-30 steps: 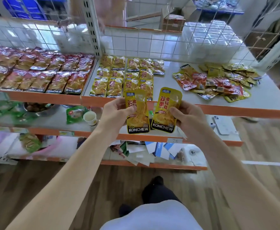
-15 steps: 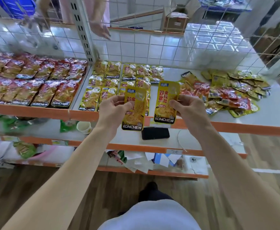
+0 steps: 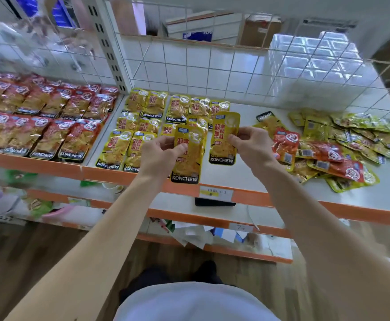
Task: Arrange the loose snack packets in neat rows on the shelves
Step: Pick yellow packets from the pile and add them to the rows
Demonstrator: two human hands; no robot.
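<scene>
I've brought both hands forward over the shelf (image 3: 231, 178); my left hand (image 3: 160, 155) curls its fingers (image 3: 180, 148) tight on the left packet (image 3: 189, 163), and my right hand (image 3: 250, 144) pinches the right packet (image 3: 223, 148).

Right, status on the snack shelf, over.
Left hand grips yellow packet; right hand pinches second yellow packet. Mixed loose pile lies right. Nothing blocking.
</scene>
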